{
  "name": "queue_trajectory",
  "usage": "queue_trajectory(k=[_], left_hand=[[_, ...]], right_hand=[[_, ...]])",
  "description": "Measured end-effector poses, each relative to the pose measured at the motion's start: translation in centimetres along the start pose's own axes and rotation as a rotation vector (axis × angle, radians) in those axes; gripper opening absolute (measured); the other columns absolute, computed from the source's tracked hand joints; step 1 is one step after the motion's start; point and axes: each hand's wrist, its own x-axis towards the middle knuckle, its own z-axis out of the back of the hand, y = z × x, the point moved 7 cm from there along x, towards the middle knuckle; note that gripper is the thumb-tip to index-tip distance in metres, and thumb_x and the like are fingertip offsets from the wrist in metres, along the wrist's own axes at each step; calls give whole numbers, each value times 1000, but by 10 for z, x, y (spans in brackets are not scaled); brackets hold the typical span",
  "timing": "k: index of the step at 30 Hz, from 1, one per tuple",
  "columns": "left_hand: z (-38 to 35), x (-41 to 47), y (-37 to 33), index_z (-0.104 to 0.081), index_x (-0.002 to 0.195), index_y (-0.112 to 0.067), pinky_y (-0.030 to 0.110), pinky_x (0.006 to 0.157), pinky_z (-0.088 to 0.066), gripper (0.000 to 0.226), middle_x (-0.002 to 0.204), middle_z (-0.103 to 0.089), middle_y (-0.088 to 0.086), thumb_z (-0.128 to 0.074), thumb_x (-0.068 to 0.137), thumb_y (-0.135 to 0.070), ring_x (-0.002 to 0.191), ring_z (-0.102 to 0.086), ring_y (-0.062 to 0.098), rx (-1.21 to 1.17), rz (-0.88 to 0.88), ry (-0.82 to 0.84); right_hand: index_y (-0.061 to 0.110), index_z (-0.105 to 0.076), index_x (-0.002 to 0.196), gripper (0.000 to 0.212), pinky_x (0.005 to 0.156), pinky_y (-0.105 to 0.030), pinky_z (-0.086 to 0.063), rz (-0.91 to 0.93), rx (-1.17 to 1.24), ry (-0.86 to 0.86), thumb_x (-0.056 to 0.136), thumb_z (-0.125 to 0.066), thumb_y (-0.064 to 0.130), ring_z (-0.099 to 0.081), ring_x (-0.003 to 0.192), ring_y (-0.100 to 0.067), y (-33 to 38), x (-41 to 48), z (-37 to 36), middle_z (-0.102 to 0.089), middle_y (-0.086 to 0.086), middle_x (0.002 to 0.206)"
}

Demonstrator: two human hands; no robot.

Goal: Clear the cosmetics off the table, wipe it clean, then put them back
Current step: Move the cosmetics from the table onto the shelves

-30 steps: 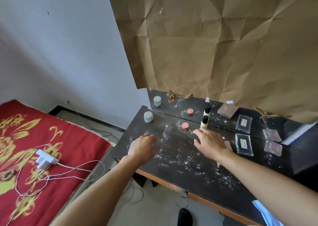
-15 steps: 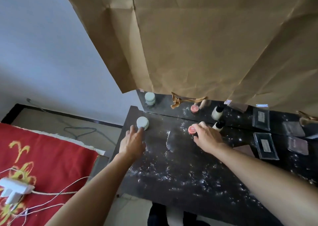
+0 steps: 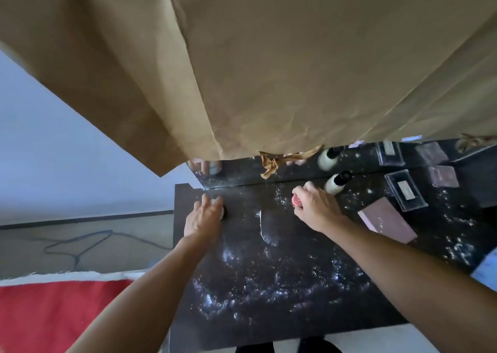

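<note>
The dark table point(image 3: 269, 293) is speckled with white powder. My left hand point(image 3: 205, 216) lies over the pale green jar point(image 3: 220, 210) near the back left corner and nearly hides it. My right hand point(image 3: 314, 208) is closed around the small red jar point(image 3: 296, 199). Just behind that hand a white bottle with a black cap point(image 3: 335, 182) stands against the mirror. A pink box point(image 3: 387, 219), a clear case point(image 3: 405, 190) and a pink compact point(image 3: 443, 176) lie to the right.
Crumpled brown paper point(image 3: 269, 56) covers the mirror point(image 3: 242, 171) behind the table and hangs low over its back edge. A red blanket point(image 3: 59, 315) lies at the lower left. A cable point(image 3: 80, 245) runs across the floor left of the table.
Both hands reached forward: the left now covers the green jar, the right has closed on the red jar. The view has moved closer and tilted down.
</note>
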Motion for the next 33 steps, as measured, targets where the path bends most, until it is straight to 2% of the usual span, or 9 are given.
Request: queue_trajectory(k=[6,9,12,16,19,22,25,28,33], left_hand=[[32,-14,-57,-35,134,-27,42,87,-52,54,126,-37,6,-63,88,-21,113,-48,28,-51,-179,-80],[44,-33,-105,-35,134,-25,41,87,-50,53,124,-39,5,-61,88,-25,112,-50,28,-54,-286,-123],[48,-59,-166,-37,135,-24,39,85,-50,53,126,-40,5,-61,88,-29,113,-50,26,-23,-379,-157],[48,-114,-264,-38,134,-25,41,81,-49,53,123,-43,5,-62,87,-32,106,-56,29,2,-514,-192],[44,-159,-338,-35,137,-28,42,82,-52,58,127,-42,4,-62,86,-32,105,-58,30,12,-605,-209],[44,-194,-409,-37,134,-28,41,82,-51,56,126,-43,3,-60,83,-38,105,-59,31,42,-678,-231],[53,-226,-476,-35,133,-28,39,80,-49,60,126,-46,2,-60,80,-43,105,-59,30,74,-777,-282],[70,-249,-537,-36,130,-23,39,77,-49,61,117,-49,3,-61,78,-43,101,-59,30,77,-864,-321],[107,-259,-624,-39,114,-17,40,69,-48,52,104,-53,7,-65,74,-37,87,-59,33,-16,-938,-358]], right_hand=[[20,-52,97,28,56,-31,-40,-61,120,-35,74,-65,31,-58,73,-28,-27,-47,22,-47,0,100],[21,-54,97,28,58,-28,-38,-78,124,-88,74,-66,31,-59,75,-24,-56,-87,38,-47,2,100],[21,-56,105,36,63,-29,-45,-119,150,-159,73,-68,32,-61,83,-23,-99,-137,52,-51,1,105],[18,-58,102,38,64,-35,-51,-173,185,-260,68,-71,30,-63,79,-31,-162,-213,70,-53,-4,102],[20,-60,97,33,63,-36,-49,-234,222,-350,66,-68,28,-62,77,-32,-213,-275,87,-54,-1,99],[22,-60,91,29,61,-34,-50,-254,240,-441,63,-63,30,-62,77,-26,-263,-327,108,-54,3,94],[21,-61,86,27,57,-29,-47,-311,217,-513,61,-68,25,-62,71,-24,-309,-371,135,-54,3,89],[20,-61,91,32,54,-28,-45,-369,207,-545,61,-71,24,-62,66,-26,-350,-401,159,-54,1,92],[19,-64,100,37,57,-30,-44,-453,143,-616,65,-71,28,-62,69,-27,-410,-425,196,-55,-1,95]])
